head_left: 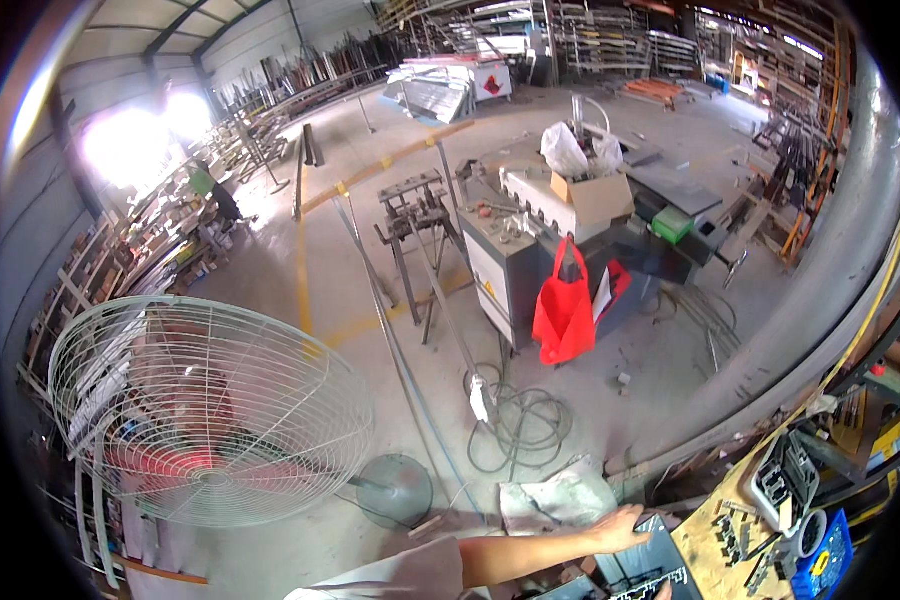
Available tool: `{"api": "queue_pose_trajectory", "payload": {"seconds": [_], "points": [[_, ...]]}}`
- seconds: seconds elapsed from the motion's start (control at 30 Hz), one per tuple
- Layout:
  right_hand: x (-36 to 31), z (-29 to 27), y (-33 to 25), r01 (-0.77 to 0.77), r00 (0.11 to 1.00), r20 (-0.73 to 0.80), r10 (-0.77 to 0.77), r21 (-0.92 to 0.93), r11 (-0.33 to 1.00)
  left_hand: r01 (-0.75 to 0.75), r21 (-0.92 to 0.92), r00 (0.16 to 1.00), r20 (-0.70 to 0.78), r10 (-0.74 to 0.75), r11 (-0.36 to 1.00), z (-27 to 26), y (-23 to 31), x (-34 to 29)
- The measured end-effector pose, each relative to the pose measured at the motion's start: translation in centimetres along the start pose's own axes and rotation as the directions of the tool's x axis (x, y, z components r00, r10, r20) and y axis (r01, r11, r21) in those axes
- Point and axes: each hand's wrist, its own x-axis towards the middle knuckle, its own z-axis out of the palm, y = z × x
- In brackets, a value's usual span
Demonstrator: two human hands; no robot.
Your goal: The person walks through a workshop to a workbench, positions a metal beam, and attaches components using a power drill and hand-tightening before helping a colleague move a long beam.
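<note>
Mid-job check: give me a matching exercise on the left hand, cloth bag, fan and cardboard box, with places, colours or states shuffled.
Things:
1. left hand
2. cloth bag
3. fan
4. cardboard box

Places, colours, states:
A. brown, flap open
B. at the edge of the dark panel
C. red, hanging
D. lower left, behind a round wire guard

Pairs: 1-B, 2-C, 3-D, 4-A

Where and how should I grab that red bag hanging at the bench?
Probably by the handle loop at its top, from the camera's side: the red bag appears to hang by that loop on the near side of the bench, its body drooping below.
</note>
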Motion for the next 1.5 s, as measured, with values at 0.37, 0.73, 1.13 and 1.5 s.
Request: {"api": "queue_pose_trajectory", "payload": {"seconds": [0.37,0.73,1.13,1.5], "points": [[-1.1,0.2,3.3,0.162,0.987,0.006,-0.162,-0.135,0.978,0.311,-0.553,0.945,0.267,-0.188,0.773,0.9,-1.5,2.6],[0.1,-0.9,-0.1,0.138,0.989,0.108,-0.098,-0.473,0.870,0.548,-0.717,0.836,0.452,-0.310,0.431,4.6,-8.0,-1.0],[0.7,-0.7,-1.2,0.197,0.980,0.106,-0.170,-0.365,0.910,0.571,-0.784,0.795,0.455,-0.400,0.242,3.1,-1.2,-1.6],[5.9,3.4,-1.6,0.341,0.930,0.259,-0.261,-0.347,0.874,0.603,-0.588,0.761,0.627,-0.168,0.539,-2.1,-0.7,-4.7]]}}
